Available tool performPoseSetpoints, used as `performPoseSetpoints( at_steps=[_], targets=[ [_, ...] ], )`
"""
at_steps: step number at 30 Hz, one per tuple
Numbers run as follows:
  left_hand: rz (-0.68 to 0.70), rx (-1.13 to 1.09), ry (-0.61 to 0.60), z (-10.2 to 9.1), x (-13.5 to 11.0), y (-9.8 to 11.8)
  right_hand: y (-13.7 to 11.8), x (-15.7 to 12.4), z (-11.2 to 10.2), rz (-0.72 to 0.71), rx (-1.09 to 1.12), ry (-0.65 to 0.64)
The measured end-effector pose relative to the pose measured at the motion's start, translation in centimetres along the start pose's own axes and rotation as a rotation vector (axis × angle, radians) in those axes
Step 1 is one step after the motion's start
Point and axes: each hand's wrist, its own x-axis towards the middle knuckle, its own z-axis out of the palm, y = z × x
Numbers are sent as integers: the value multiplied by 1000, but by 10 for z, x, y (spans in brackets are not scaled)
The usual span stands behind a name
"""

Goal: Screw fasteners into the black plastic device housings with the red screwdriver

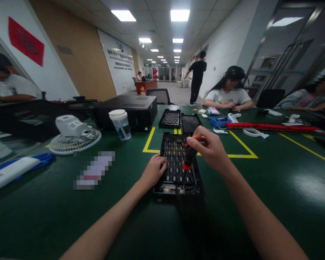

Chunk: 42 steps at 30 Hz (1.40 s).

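A black tray-like case [195, 177] lies on the green table in front of me, with rows of dark compartments and small parts along its near end. My right hand [207, 144] grips a black and red screwdriver [190, 155] by its upper end. The tool stands nearly upright over the right half of the case, its tip pointing down at the near end; whether it touches a screw I cannot tell. On the left rim of the case rests my left hand [154, 169], fingers loosely stretched over the edge, holding nothing.
Behind the case lie a second black case [170, 119] and a dark lid [191, 122]. To the left are a lidded cup [121, 124], a white fan [74, 135] and a large black box [135, 108]. A blue tray [219, 121] sits back right. Several people are around.
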Motion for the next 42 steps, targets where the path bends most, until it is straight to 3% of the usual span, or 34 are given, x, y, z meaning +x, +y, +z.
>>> performPoseSetpoints(
  at_steps=[8, 16, 24, 31, 42],
  targets=[
    [-5, -2, 1, -1, 0, 0, -1, 0, 1, -4, 20, 21],
    [-2, 3, -3, 0, 1, -1, -3, 0, 8, 22, 564, -174],
    [2, -5, 13, -3, 0, 2, -3, -3, 18, 125, 928, -335],
    [-3, 2, 15, -1, 0, 2, 3, -4, 17, 118, 901, -386],
    [-5, -8, 4, -1, 0, 0, 8, -1, 19, 124, 875, -289]
  ],
)
